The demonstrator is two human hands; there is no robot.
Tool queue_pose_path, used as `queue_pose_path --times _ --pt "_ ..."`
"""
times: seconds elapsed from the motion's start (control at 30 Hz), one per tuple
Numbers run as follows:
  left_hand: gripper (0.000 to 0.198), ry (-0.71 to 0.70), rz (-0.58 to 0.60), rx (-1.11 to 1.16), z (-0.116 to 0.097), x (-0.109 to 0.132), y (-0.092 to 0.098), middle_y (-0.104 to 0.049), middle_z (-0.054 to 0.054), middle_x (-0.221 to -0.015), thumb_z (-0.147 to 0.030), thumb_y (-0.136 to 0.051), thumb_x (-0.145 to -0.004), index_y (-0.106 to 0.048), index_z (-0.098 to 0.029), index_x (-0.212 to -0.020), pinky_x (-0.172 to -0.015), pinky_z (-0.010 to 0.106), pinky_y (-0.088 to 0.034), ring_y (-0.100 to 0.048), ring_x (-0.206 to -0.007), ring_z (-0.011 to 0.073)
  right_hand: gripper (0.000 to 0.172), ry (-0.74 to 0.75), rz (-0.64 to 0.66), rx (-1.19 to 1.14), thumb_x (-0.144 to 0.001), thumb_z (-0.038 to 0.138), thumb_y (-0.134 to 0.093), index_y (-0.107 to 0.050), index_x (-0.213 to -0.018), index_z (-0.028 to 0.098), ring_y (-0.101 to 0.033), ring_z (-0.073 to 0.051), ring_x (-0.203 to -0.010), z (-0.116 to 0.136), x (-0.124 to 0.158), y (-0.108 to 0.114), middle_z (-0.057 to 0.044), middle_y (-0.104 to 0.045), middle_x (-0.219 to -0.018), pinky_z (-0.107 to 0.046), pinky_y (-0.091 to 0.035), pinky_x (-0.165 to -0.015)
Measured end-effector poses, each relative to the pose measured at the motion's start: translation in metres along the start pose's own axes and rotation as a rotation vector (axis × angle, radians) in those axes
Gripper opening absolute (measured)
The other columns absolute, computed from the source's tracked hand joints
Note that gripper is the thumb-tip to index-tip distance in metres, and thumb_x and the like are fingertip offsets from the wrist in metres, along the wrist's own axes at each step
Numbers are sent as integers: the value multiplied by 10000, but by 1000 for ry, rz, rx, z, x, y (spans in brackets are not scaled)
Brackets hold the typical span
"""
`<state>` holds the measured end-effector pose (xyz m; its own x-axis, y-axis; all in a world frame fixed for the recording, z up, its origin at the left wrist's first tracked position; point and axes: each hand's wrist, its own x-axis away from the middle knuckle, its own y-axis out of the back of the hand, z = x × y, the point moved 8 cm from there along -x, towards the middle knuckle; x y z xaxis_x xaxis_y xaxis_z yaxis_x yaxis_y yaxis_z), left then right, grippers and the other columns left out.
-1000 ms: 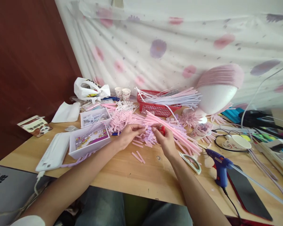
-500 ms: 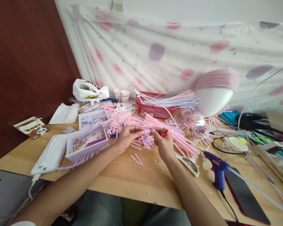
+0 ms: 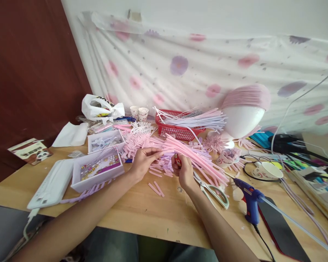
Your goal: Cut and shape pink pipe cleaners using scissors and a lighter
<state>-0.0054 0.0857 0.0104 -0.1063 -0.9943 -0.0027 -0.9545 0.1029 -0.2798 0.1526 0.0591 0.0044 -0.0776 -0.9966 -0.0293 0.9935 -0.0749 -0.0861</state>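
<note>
My left hand [image 3: 142,163] is over the front of the pile, thumb and forefinger pinched together. What sits between those fingertips is too small to make out. My right hand [image 3: 185,170] is closed round a red lighter [image 3: 178,160], mostly covered by the fingers. A gap separates the two hands. Behind them lie long pink pipe cleaners [image 3: 199,156] and a heap of short bent pink pieces [image 3: 135,141]. Cut purple pieces [image 3: 168,165] lie between and beyond my hands. Two loose pink pieces [image 3: 156,189] rest on the bare wood in front.
Scissors [image 3: 218,196] lie beside my right wrist. Farther right are a blue glue gun [image 3: 248,196] and a black phone [image 3: 282,227]. White boxes of beads [image 3: 98,171] stand left. A red basket [image 3: 177,133] of pipe cleaners and a foam head [image 3: 242,116] are behind.
My right hand has moved slightly away from the left and turned, so the hands are farther apart. The purple strip between them no longer shows. The view has shifted a little.
</note>
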Motion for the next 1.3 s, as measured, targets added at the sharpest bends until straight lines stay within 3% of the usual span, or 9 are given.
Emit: queue_pose_path --times 0.13,0.27,0.43,0.6,0.93,1.07,1.2,1.3 --pt "338 -9 9 9 -1 0 -1 -720 25 -713 -385 -901 -552 -785 -162 -778 -547 197 -486 -601 -595 96 312 -5 -5 -29 -833 423 -450 -456 -608 207 -197 -87 -457 1 2 -1 55 -296 -529 -235 -135 -431" --pt "338 -6 15 5 -3 2 -3 -712 26 -694 -388 -899 -551 -786 -159 -772 -546 199 -480 -596 -598 101 395 7 -4 -19 -856 493 -453 -414 -579 213 -190 -88 -458 7 3 -4 58 -274 -517 -240 -130 -432" --pt "326 6 28 2 -3 3 -5 -709 29 -696 -383 -901 -544 -781 -158 -748 -546 205 -481 -596 -613 110 288 0 4 -49 -815 376 -438 -387 -579 218 -185 -93 -468 7 5 -5 56 -273 -524 -241 -126 -436" --pt "331 3 20 -12 -2 2 -4 -711 32 -701 -394 -896 -553 -780 -160 -757 -548 207 -480 -604 -616 114 354 4 -2 -26 -847 469 -439 -359 -596 231 -183 -96 -472 4 4 -4 60 -265 -534 -241 -137 -431" --pt "328 -4 29 -12 -3 3 -4 -708 29 -684 -389 -897 -551 -778 -161 -754 -545 209 -478 -608 -610 115 378 10 1 -24 -866 459 -430 -426 -580 212 -195 -89 -452 -1 3 -3 58 -267 -523 -240 -135 -431" --pt "346 0 25 -29 -3 3 -4 -709 34 -685 -404 -898 -545 -777 -160 -758 -545 215 -483 -614 -613 123 315 14 2 -23 -831 390 -429 -424 -570 212 -192 -90 -449 1 4 -3 55 -269 -517 -244 -132 -426" --pt "348 -2 28 -32 -1 3 -4 -719 40 -703 -416 -893 -549 -781 -164 -761 -546 215 -486 -617 -617 125 388 15 -3 -2 -867 476 -413 -407 -575 221 -192 -92 -443 2 4 -4 61 -258 -508 -244 -133 -423" --pt "342 -5 26 -32 -1 3 -4 -719 41 -706 -420 -890 -554 -781 -166 -755 -544 213 -481 -615 -619 124 353 8 4 -9 -849 445 -417 -403 -574 223 -183 -91 -438 1 4 -5 60 -265 -501 -243 -128 -419"
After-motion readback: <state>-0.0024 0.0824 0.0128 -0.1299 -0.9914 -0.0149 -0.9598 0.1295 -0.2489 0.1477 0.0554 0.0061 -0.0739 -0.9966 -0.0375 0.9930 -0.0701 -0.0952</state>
